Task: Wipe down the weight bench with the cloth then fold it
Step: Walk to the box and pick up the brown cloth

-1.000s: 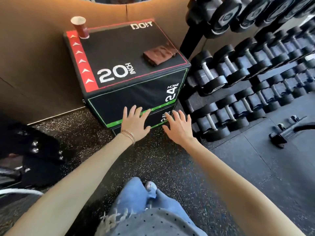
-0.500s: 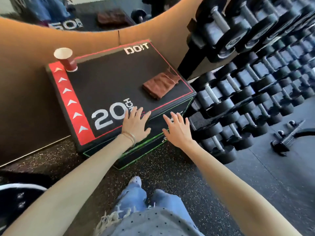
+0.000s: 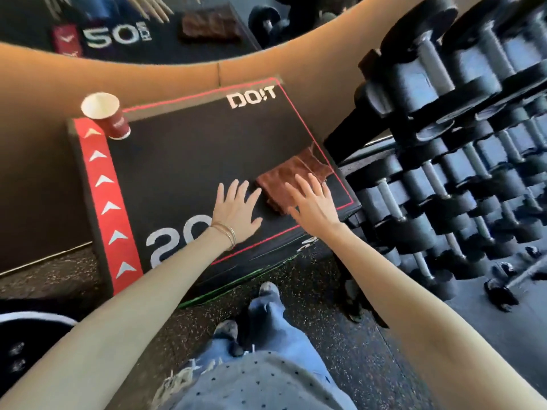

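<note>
Head view: both hands spread flat, fingers wide, holding nothing; left hand [image 3: 235,210] over the black bench [image 3: 189,170] top, right hand [image 3: 313,204] w/ fingertips over the near edge of the brown cloth [image 3: 291,179]. Cloth lies folded near bench's right edge; red paper cup [image 3: 108,115] stands at far-left corner, dumbbell rack [image 3: 444,137] to the right.

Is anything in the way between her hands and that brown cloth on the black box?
Nothing visible. The right hand is already over the near edge of the brown cloth, and the left hand is just beside it. The red cup stands at the far corner.
</note>
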The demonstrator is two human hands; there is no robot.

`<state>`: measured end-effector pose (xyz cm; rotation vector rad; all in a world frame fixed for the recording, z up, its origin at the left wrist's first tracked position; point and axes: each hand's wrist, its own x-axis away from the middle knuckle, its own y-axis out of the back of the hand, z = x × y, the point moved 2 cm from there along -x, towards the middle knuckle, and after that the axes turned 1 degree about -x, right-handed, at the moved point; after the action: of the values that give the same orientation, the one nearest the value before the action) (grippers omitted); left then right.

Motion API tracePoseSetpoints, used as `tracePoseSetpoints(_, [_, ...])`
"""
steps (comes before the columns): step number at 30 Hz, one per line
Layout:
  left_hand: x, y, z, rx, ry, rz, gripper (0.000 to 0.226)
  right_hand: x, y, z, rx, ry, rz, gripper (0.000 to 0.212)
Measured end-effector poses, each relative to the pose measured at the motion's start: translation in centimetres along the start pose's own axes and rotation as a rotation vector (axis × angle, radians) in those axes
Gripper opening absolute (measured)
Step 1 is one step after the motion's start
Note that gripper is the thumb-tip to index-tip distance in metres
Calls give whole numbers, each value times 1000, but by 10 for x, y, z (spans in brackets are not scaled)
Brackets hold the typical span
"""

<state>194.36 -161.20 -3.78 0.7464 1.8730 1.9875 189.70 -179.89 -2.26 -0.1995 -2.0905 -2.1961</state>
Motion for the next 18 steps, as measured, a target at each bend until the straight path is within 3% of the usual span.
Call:
tracePoseSetpoints(10, [-52, -2, -5, 35, 81, 65, 71, -74, -27, -32, -49, 50, 218, 69])
tracePoseSetpoints(18, [-57, -6, -6, 47, 62, 72, 71, -78, -36, -25, 3, 28, 88, 55])
